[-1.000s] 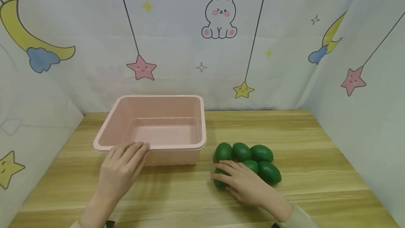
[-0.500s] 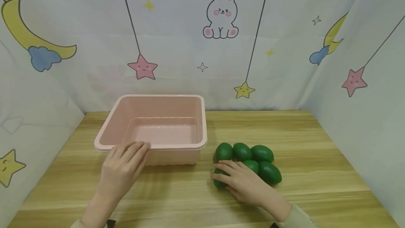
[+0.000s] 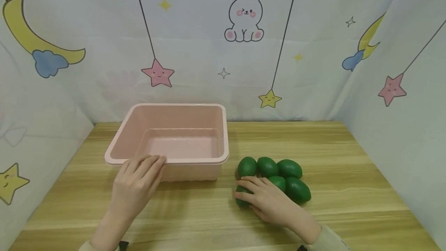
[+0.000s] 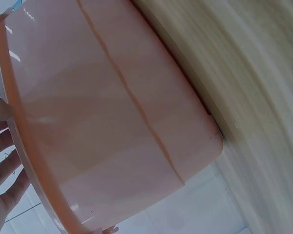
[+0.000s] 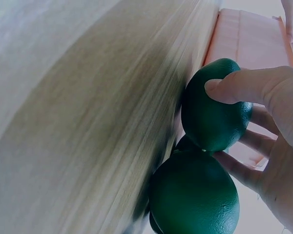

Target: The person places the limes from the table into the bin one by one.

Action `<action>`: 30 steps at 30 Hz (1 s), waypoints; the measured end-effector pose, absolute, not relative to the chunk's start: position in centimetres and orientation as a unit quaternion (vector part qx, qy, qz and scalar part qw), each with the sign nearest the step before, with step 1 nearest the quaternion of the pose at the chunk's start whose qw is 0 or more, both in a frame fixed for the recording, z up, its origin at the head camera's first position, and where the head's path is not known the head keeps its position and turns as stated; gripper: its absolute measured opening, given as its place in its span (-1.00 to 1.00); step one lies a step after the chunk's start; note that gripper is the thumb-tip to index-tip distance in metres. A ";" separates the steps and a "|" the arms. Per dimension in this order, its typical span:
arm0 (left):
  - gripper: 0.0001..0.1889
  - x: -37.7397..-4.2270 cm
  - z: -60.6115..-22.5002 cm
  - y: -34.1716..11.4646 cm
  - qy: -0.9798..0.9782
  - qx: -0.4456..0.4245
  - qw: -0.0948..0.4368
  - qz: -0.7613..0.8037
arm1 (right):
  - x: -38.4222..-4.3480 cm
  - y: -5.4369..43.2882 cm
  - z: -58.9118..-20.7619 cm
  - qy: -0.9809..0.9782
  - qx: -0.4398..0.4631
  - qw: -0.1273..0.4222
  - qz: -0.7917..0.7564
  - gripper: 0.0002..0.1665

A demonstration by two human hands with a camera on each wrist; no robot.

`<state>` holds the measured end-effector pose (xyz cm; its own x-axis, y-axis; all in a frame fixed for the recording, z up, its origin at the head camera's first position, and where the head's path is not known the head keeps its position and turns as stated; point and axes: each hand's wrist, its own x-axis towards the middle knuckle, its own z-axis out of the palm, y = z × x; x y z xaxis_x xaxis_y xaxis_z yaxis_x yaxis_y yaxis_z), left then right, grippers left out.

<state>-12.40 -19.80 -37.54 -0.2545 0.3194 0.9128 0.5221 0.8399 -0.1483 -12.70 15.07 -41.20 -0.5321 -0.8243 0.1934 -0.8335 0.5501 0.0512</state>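
My left hand (image 3: 134,183) holds the front rim of a pink plastic basin (image 3: 195,172). In the left wrist view the thumb lies at the rim's edge, with the other fingers beyond it. To the right, my right hand (image 3: 268,202) grips a dark green oval fruit (image 3: 242,202), the front-left one of a small cluster. The right wrist view shows the thumb on this fruit's near side and fingers reaching behind it. Another green fruit (image 5: 193,195) sits right beside those fingers. Along the back of the cluster lie three more, including a pointed one (image 3: 289,169).
A light wood-grain table (image 3: 195,216) carries everything. White cloth (image 3: 195,45) printed with stars, moons and a rabbit hangs behind and along both sides. The basin stands near the back left, and its visible floor (image 3: 184,148) holds nothing.
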 end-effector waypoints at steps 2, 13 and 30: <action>-0.69 -12.4 -37.6 -19.8 -0.787 -0.267 0.548 -0.090 | -12.7 15.1 -41.2 -0.874 0.474 0.101 0.023 -0.39; -0.69 -12.5 -37.9 -19.9 -0.792 -0.260 0.545 -0.087 | -12.8 15.1 -41.3 -0.874 0.473 0.105 0.022 -0.39; -0.69 -12.4 -37.9 -19.7 -0.796 -0.253 0.543 -0.083 | -12.8 15.0 -40.9 -0.884 0.458 0.096 0.018 -0.40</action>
